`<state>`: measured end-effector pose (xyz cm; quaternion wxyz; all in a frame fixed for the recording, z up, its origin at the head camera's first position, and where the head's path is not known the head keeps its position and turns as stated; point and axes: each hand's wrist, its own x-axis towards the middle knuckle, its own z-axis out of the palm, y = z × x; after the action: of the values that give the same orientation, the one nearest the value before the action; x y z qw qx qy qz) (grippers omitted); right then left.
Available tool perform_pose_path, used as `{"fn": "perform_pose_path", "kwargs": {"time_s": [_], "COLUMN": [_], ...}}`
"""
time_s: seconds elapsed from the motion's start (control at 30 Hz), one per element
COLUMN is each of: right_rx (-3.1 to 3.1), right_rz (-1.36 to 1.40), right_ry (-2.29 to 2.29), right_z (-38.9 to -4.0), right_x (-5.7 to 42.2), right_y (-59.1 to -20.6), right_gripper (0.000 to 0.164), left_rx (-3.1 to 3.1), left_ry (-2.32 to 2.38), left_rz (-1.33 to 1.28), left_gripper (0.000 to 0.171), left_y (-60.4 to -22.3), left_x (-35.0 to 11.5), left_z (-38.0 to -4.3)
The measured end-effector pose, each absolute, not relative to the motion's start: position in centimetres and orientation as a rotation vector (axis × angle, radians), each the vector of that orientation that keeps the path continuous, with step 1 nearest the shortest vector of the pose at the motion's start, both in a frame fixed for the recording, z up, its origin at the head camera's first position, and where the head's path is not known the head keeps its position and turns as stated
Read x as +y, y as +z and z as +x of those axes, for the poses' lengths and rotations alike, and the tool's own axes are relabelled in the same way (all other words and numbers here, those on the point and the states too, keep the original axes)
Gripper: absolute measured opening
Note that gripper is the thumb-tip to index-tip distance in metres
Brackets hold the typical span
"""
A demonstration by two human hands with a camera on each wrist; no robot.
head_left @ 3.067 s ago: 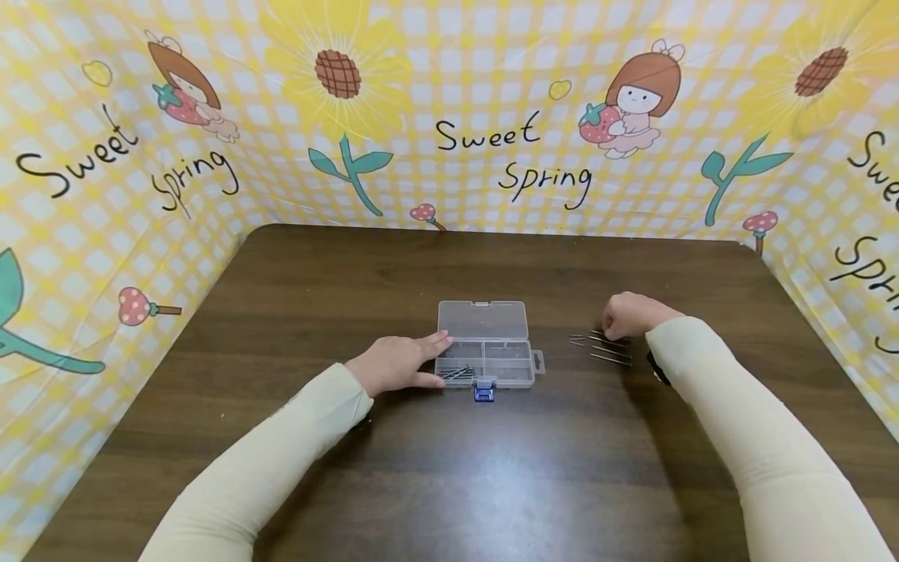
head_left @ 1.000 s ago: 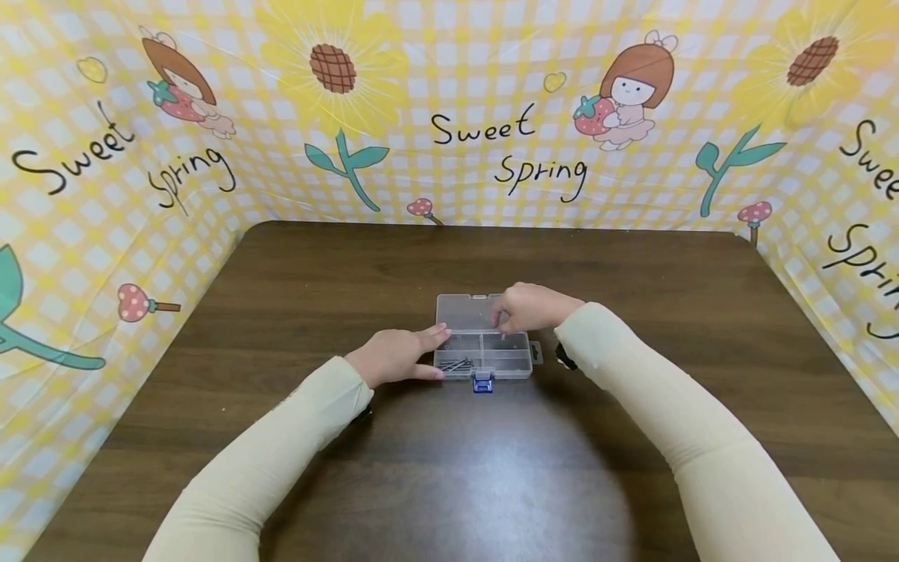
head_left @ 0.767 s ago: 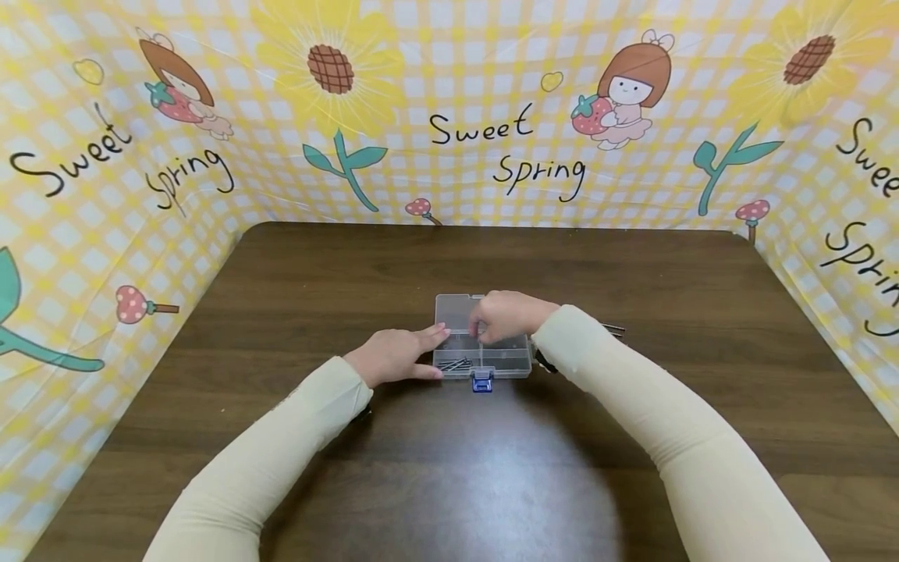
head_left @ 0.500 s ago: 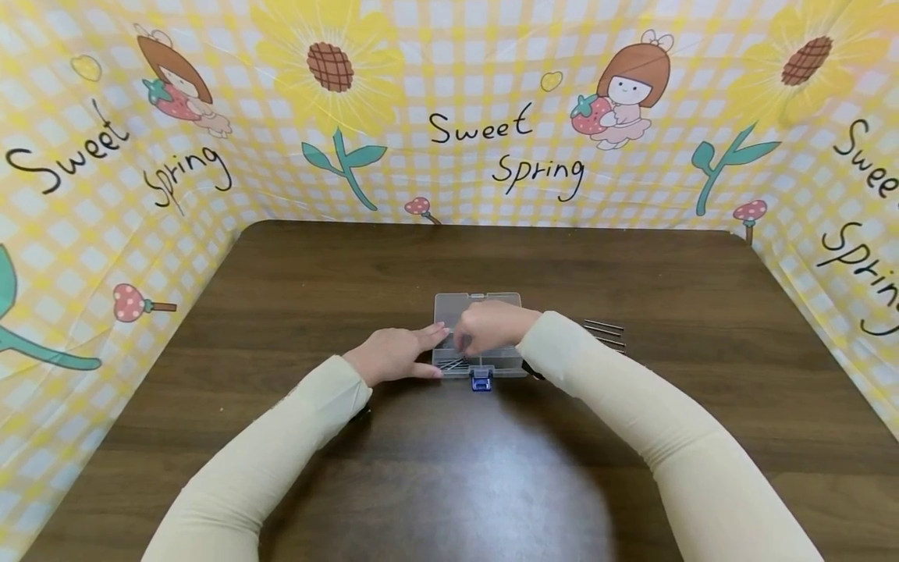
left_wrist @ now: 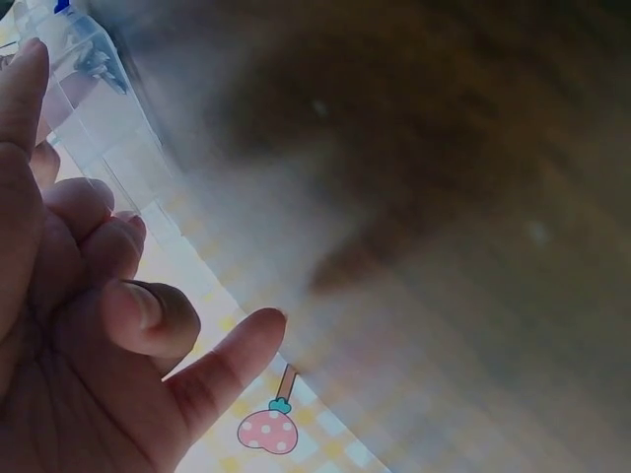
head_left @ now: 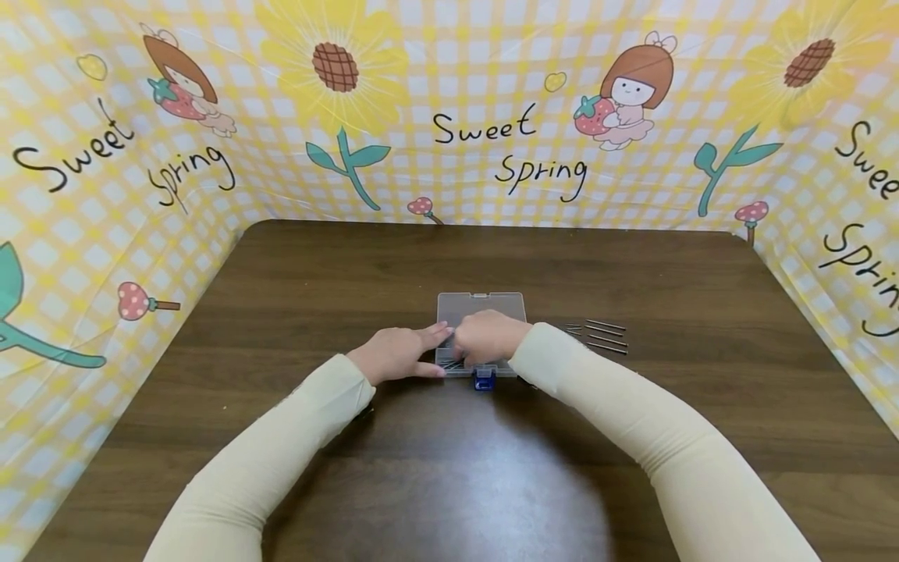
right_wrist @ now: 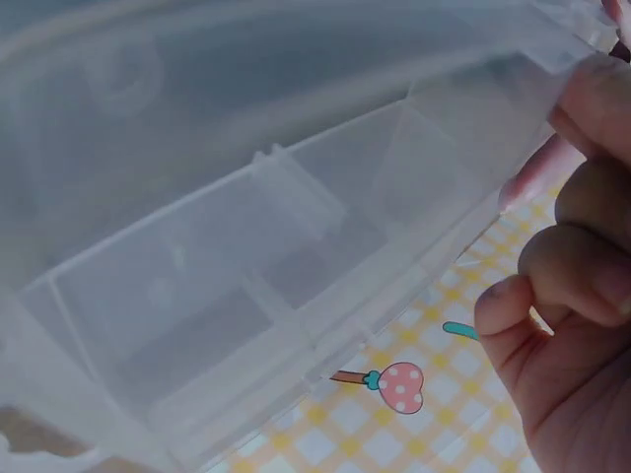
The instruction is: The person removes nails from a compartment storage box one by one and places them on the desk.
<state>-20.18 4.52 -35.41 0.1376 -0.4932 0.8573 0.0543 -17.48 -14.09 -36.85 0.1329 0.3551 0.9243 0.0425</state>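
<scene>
A clear divided plastic box (head_left: 516,371) lies with its lid (head_left: 449,306) folded back and a blue latch (head_left: 484,381) in front. Along its left side rests my left hand (head_left: 393,355), thumb at the front corner and fingertips at the hinge side. Several dark metal nails (head_left: 449,364) fill the front left compartment; they also show in the left wrist view as a blurred cluster (left_wrist: 97,61). My right hand (head_left: 489,337) reaches down into that compartment, fingers curled in a pinch on a nail mostly hidden by the hand.
Right of the box, several long nails (head_left: 607,340) lie in a loose row on the brown table (head_left: 337,273). Shorter, thinner ones (head_left: 573,328) lie beside them, close to the right sleeve (head_left: 597,398). A yellow checked cloth (head_left: 393,156) walls the back and sides.
My right hand has travelled left from the loose nails to the box, then down into the front left compartment. The left hand has stayed against the box.
</scene>
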Motion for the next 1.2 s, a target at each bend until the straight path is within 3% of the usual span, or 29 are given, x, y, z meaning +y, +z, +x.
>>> {"fn": "perform_pose_path", "kwargs": {"time_s": [0.83, 1.2], "right_rx": [2.496, 2.559], "right_rz": [-1.470, -1.433], "right_ry": [0.075, -0.090], "right_z": [-20.4, -20.8], "right_x": [5.0, 8.5], "right_y": [-35.4, -34.7], "right_gripper": [0.012, 0.011], "left_rx": [2.706, 2.733], "left_ry": [0.122, -0.053], "left_rz": [1.056, 1.050], "left_gripper": [0.076, 0.074], "left_y": [-37.2, -37.2], "left_x": [-13.8, -13.7], "left_z": [-17.8, -17.7]}}
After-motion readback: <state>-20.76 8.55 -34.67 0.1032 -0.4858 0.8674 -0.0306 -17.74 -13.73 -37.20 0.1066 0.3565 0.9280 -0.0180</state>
